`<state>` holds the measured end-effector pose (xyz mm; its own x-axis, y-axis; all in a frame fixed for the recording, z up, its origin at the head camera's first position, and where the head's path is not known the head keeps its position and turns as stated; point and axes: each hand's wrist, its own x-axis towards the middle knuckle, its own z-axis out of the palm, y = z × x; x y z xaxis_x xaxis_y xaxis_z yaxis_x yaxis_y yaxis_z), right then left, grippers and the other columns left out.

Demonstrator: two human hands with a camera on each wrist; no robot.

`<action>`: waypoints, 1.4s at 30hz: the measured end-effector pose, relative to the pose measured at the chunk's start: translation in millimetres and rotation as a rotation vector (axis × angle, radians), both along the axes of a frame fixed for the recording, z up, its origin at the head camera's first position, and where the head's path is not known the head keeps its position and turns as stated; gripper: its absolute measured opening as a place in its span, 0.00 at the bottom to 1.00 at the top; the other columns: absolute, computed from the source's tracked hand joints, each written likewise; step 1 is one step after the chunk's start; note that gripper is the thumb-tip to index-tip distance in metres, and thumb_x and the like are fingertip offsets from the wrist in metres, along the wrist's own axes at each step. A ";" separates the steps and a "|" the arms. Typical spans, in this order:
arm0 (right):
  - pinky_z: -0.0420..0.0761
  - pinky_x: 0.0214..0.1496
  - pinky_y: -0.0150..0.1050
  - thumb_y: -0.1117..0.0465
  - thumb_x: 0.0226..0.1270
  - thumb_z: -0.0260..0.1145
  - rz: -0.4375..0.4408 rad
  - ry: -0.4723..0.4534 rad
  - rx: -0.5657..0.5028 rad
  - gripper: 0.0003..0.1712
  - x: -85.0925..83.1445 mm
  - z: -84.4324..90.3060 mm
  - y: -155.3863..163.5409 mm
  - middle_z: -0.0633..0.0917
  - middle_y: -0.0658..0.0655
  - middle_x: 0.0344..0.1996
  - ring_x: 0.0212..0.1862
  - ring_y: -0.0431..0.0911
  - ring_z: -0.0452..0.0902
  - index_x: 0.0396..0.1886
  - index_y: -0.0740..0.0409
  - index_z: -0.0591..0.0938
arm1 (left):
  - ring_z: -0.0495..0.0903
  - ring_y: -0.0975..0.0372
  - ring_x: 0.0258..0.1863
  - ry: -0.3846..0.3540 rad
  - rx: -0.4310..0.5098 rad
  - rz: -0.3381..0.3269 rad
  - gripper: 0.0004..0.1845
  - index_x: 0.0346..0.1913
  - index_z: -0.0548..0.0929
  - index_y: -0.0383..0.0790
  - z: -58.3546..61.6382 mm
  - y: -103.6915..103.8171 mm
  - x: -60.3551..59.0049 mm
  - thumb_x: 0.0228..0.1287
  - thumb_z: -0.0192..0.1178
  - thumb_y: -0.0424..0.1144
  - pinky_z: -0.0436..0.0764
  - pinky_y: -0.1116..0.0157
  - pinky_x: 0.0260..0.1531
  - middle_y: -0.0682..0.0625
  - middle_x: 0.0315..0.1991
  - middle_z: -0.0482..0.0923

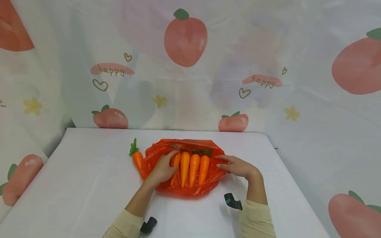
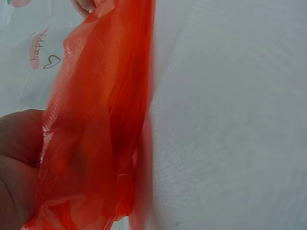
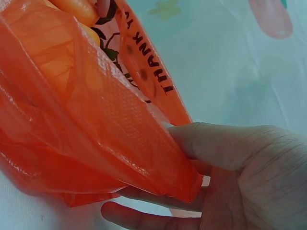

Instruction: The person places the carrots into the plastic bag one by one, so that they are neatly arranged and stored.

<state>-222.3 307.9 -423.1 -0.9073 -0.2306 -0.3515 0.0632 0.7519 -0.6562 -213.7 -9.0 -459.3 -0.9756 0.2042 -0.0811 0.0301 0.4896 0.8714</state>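
An orange-red plastic bag point(image 1: 214, 178) lies on the white table with its mouth spread open. Several carrots point(image 1: 194, 168) lie side by side in it, thick ends away from me. My left hand point(image 1: 163, 169) reaches into the bag from the left, its thumb and fingers around the leftmost carrot point(image 1: 175, 162). In the left wrist view, the bag's red film point(image 2: 91, 124) covers most of that hand. With thumb and fingers my right hand point(image 3: 230, 167) pinches the right edge of the bag. Printed letters show on the bag's inner wall point(image 3: 160, 79).
Another carrot point(image 1: 138, 161) with a green leafy top lies left of the bag, its lower end against it. The white table point(image 1: 89, 185) extends around the bag. Behind it hangs a fruit-printed cloth point(image 1: 190, 96). Dark devices point(image 1: 232, 201) stick out at both wrists.
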 end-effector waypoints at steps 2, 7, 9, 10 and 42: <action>0.71 0.64 0.69 0.46 0.75 0.64 0.005 0.003 0.001 0.32 -0.6 0.1 -0.4 0.75 0.62 0.67 0.64 0.60 0.71 0.74 0.50 0.75 | 0.69 0.43 0.63 -0.009 -0.009 0.006 0.34 0.76 0.70 0.45 0.1 0.3 -0.3 0.69 0.64 0.28 0.74 0.40 0.61 0.37 0.68 0.68; 0.71 0.64 0.69 0.47 0.75 0.64 0.008 0.005 0.001 0.31 -0.9 0.4 -1.4 0.75 0.62 0.66 0.64 0.60 0.71 0.74 0.50 0.75 | 0.69 0.44 0.64 -0.030 -0.042 0.000 0.35 0.76 0.69 0.42 -0.1 0.8 -0.1 0.68 0.66 0.28 0.77 0.42 0.59 0.38 0.67 0.68; 0.70 0.64 0.70 0.46 0.75 0.64 0.003 0.002 0.002 0.32 -0.6 0.2 -1.4 0.74 0.62 0.68 0.67 0.62 0.68 0.74 0.49 0.75 | 0.68 0.45 0.65 -0.033 -0.050 -0.010 0.35 0.76 0.69 0.41 -0.4 0.7 0.3 0.68 0.67 0.29 0.77 0.43 0.60 0.39 0.68 0.68; 0.69 0.64 0.70 0.46 0.75 0.64 0.001 -0.001 0.002 0.32 -0.4 0.2 -1.4 0.74 0.63 0.68 0.68 0.63 0.66 0.74 0.49 0.75 | 0.68 0.45 0.65 -0.028 -0.055 -0.018 0.35 0.76 0.69 0.41 -0.8 0.6 0.3 0.68 0.67 0.29 0.77 0.44 0.60 0.39 0.68 0.68; 0.69 0.65 0.70 0.46 0.75 0.64 0.036 0.007 0.002 0.31 -1.9 0.9 -1.3 0.73 0.63 0.69 0.70 0.64 0.63 0.74 0.47 0.76 | 0.67 0.47 0.67 -0.038 -0.082 -0.090 0.34 0.75 0.70 0.44 -0.5 -3.5 3.4 0.68 0.69 0.35 0.75 0.44 0.62 0.44 0.67 0.72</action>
